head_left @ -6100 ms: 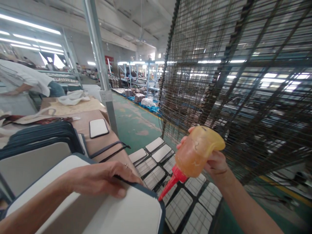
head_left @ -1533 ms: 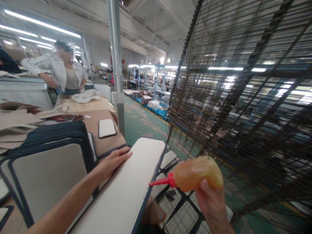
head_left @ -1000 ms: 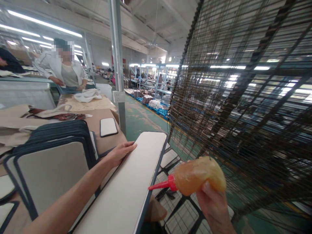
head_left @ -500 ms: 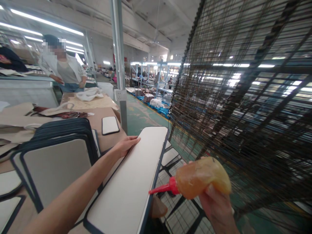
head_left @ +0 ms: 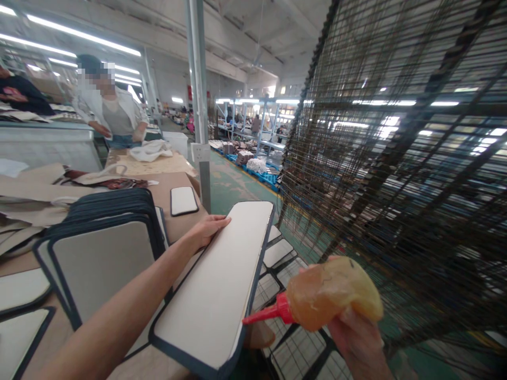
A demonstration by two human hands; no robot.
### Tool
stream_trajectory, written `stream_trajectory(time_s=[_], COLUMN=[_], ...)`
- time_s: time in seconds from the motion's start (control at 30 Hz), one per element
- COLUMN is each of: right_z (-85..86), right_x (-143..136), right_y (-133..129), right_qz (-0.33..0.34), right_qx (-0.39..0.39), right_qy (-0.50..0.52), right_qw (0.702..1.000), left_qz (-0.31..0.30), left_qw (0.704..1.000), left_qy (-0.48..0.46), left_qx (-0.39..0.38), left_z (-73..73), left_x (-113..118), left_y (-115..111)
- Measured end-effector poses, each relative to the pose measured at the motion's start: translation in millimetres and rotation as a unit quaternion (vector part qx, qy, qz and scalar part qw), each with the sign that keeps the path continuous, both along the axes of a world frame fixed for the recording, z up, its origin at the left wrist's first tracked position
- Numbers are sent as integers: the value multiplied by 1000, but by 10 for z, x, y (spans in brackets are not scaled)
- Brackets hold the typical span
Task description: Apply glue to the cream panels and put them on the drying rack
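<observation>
A long white panel with dark edging (head_left: 217, 274) is tilted in front of me. Its left edge is gripped near the far end by my left hand (head_left: 208, 229), thumb on top and the other fingers partly hidden. My right hand (head_left: 354, 332) is wrapped around a squeeze bottle (head_left: 330, 295) of amber liquid, probably glue. The bottle's red nozzle (head_left: 263, 315) points left, its tip at the panel's right edge. Left of the panel stands a stack of similar dark-edged panels (head_left: 103, 258).
A small dark-edged panel (head_left: 184, 201) lies on the brown tabletop (head_left: 180, 227). More panels (head_left: 278, 253) rest on a wire rack below, and a tall wire mesh rack (head_left: 380, 158) rises at right. A grey post (head_left: 197, 79) stands ahead; a person (head_left: 114, 113) stands at the far table end.
The nozzle tip has moved along the panel's right edge toward the near end. My view has shifted slightly, and more of the panel's near corner now shows.
</observation>
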State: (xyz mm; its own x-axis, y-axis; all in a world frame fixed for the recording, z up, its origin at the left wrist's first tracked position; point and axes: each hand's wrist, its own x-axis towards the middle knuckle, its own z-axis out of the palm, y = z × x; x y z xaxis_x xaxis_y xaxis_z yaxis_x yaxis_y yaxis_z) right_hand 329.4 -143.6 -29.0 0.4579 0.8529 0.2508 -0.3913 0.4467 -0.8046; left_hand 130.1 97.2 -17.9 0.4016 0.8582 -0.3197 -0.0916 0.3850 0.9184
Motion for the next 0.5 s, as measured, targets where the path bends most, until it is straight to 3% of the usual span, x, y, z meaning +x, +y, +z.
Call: stream_trajectory(time_s=[0.17,0.5], right_z=[101,-109], right_x=[-51,-4], right_y=[-23,12], right_qz=[9,-8], right_qx=[-40,0], right_qy=[-30,-19], right_qw=[999,1000], left_qz=[3,30], left_qw=[1000,999], left_qy=[-3,1], left_qx=[2,11], left_z=[2,-70], left_x=[-5,-60], left_y=[19,124])
